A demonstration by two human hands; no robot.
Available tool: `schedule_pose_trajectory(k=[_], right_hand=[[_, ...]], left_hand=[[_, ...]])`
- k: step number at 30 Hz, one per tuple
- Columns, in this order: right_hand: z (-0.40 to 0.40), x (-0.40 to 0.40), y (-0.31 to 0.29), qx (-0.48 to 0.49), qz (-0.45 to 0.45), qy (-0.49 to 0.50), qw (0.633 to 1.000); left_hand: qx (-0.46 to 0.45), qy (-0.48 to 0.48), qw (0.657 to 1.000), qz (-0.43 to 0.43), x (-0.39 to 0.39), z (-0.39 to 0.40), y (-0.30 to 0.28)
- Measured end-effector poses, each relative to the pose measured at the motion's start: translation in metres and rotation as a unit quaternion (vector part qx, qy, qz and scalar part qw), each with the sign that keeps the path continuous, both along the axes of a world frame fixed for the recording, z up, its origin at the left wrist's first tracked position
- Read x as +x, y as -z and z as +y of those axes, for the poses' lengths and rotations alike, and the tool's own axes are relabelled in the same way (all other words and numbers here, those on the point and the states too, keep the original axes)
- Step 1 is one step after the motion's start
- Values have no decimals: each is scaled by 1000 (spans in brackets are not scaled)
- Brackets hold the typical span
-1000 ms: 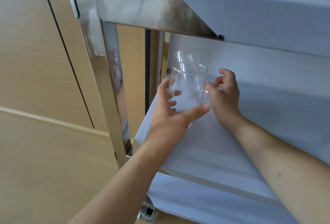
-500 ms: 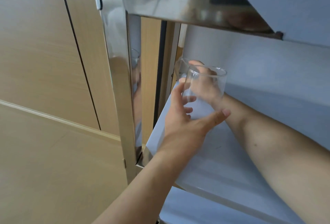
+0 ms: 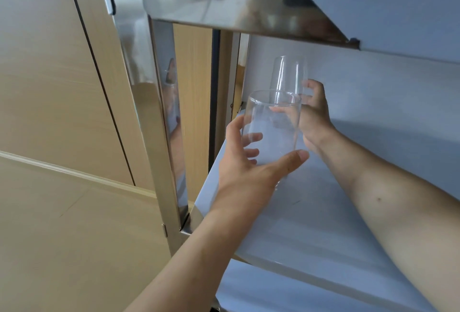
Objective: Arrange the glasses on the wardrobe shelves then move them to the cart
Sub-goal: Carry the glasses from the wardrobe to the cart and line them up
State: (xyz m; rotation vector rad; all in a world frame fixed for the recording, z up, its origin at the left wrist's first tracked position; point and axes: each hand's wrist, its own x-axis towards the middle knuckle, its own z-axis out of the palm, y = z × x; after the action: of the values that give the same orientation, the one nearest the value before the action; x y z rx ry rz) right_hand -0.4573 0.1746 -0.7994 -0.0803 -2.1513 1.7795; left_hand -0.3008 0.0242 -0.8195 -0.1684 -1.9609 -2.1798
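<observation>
Glasses on the cart's middle shelf (image 3: 323, 224). We see the left hand (image 3: 246, 165) curled around the near glass (image 3: 271, 127), thumb opposing fingers, its long axis upright. Just behind that glass, the right hand (image 3: 313, 115) grips the far glass (image 3: 288, 75), also upright and nearer the cart's back panel. We find no legible writing or brand.

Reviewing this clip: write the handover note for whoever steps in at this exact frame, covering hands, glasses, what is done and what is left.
Left hand grips the near glass, held just above the cart's middle shelf.
Right hand holds the far glass further back, over the same shelf.
Done: both glasses are at the cart.
Left: neither is released; set both down and let go. More glasses cannot be seen.
</observation>
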Motion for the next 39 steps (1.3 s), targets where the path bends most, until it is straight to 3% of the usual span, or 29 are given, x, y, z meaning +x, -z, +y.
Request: schedule_pose_trajectory(k=[8,17,26,29,31,33,36,39], right_hand=[[-3,-9,9,53,9,-23,998],[-17,-25,13,50,16,-43,998],[-20,-18,9,170,-34,5,985],[-5,11,-5,104,-22,36,994],[11,34,-17,24,1,-19,1000],[25,59,-29,-20,-14,-145,989],[33,89,-40,-59,-52,-330,940],[30,106,-45,-36,-48,-401,914]], left_hand=[[0,-3,1000,0,-1,0,1],[-4,2,1000,0,-2,0,3],[-25,10,1000,1,1,-1,1],[-25,12,1000,-3,3,-1,-1],[-28,15,999,-8,5,0,-2],[-30,18,999,-13,5,1,-2],[-31,18,999,-19,4,1,-3],[-42,15,999,-20,5,3,-3]])
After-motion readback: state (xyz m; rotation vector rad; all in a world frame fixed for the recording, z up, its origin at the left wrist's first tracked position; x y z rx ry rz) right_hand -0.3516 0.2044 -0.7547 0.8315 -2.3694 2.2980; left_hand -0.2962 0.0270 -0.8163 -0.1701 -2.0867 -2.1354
